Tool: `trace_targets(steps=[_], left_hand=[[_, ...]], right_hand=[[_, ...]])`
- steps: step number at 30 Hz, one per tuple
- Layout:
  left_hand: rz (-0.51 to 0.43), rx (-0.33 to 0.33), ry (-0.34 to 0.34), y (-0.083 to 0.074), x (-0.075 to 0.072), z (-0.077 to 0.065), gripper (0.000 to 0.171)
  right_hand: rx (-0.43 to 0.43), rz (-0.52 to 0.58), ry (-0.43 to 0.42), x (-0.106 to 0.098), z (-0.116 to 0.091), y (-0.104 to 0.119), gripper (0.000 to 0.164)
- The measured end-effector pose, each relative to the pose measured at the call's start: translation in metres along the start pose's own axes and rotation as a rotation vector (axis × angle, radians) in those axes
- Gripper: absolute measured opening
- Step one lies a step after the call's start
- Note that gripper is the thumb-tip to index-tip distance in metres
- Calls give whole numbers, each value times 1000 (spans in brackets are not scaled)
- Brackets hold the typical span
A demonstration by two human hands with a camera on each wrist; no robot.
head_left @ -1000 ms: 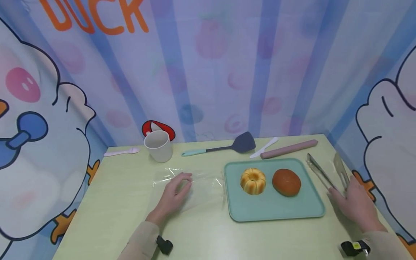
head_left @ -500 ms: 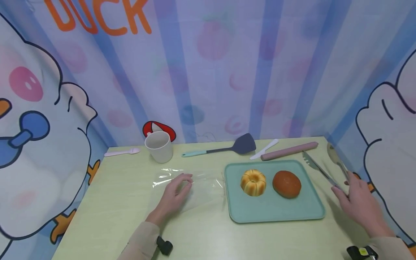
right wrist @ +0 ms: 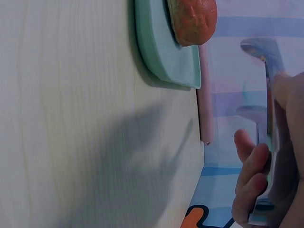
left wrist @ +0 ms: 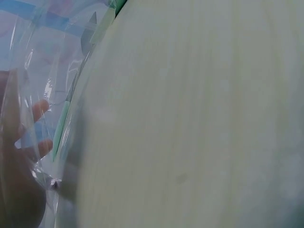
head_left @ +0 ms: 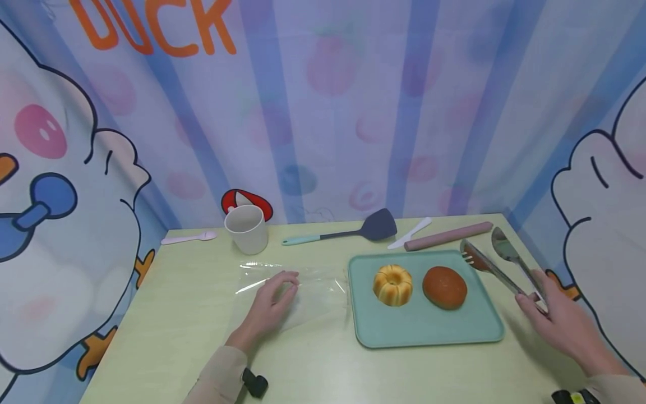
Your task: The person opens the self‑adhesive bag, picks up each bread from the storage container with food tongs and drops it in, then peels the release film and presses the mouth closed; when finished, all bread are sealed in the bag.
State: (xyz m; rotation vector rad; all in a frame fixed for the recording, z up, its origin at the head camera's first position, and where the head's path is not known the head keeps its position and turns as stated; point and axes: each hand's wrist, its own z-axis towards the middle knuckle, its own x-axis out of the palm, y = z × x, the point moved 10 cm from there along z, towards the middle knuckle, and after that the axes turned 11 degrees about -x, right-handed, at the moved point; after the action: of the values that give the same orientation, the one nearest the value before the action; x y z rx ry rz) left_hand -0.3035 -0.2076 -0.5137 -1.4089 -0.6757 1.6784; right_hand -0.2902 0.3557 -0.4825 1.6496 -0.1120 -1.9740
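Observation:
My right hand (head_left: 560,322) grips metal food tongs (head_left: 497,266), also seen in the right wrist view, held raised with their two arms spread apart. Their serrated end hangs over the back right corner of a green tray (head_left: 429,331). On that tray sit a small fluted ring cake (head_left: 392,285) and a round brown bun (head_left: 444,287), with nothing between the tong tips. To the left, my left hand (head_left: 270,303) touches a clear plastic bag (head_left: 318,297), thumb and fingers loosely bent and apart. In the left wrist view the film shows around the fingers (left wrist: 42,148).
Along the back edge are a pale plastic fork (head_left: 189,238), a white mug (head_left: 247,230), a spatula (head_left: 379,224) with a mint handle, a white knife (head_left: 411,232) and a pink rolling pin (head_left: 449,235). A printed curtain (head_left: 333,112) stands behind the table.
My right hand has lifted the tongs and shifted them left, from beside the tray to over its back right corner. My left hand stays in place.

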Motion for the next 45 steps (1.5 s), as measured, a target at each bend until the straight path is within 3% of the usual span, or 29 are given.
trace_targets(steps=[3, 18, 33, 45], left_hand=[[-1, 2, -3, 0, 0, 0, 12], [-2, 16, -13, 0, 0, 0, 11], [-6, 34, -20, -2, -1, -1, 11], [-4, 9, -13, -3, -1, -1, 12]], right_hand=[[2, 12, 5, 0, -5, 0, 74], [-149, 74, -24, 2, -10, 23, 60], [-158, -12, 59, 15, -8, 26, 60], [-158, -66, 132, 23, -8, 26, 61]])
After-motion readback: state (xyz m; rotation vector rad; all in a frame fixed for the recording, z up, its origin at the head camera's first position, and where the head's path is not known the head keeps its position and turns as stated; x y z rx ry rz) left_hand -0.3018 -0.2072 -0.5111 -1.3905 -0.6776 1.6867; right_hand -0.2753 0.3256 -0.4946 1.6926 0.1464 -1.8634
